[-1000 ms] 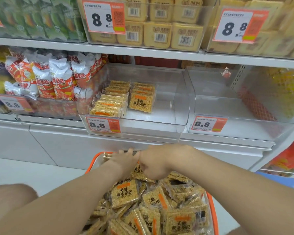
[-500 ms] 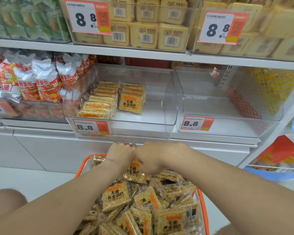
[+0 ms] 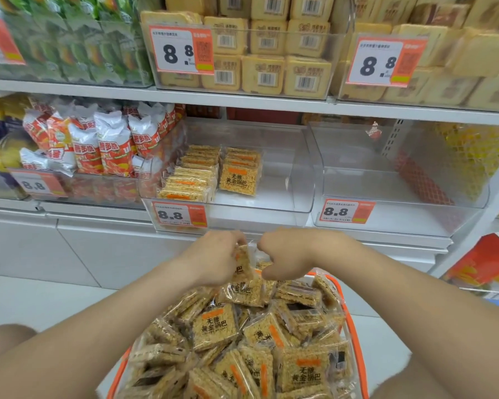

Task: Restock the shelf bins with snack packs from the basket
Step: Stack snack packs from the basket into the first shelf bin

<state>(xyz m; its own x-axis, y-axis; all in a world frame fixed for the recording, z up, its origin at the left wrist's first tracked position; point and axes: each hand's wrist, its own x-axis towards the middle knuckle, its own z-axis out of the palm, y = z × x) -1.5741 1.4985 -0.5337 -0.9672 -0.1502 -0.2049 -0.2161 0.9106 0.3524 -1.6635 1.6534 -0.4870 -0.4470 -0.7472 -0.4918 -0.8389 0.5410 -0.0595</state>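
Left hand: my fingers pinch a snack pack over the basket's far edge.
Right hand: fingers curled; grasp unclear.

Bare forearms, bare left hand, bare right hand; bare knee low left

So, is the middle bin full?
No, partly filled: the bin holds two rows of snack packs at its left; the rest is bare.

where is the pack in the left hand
Lower centre, head view: the pack stands on edge in the left hand, above the basket pile, beside the right hand.
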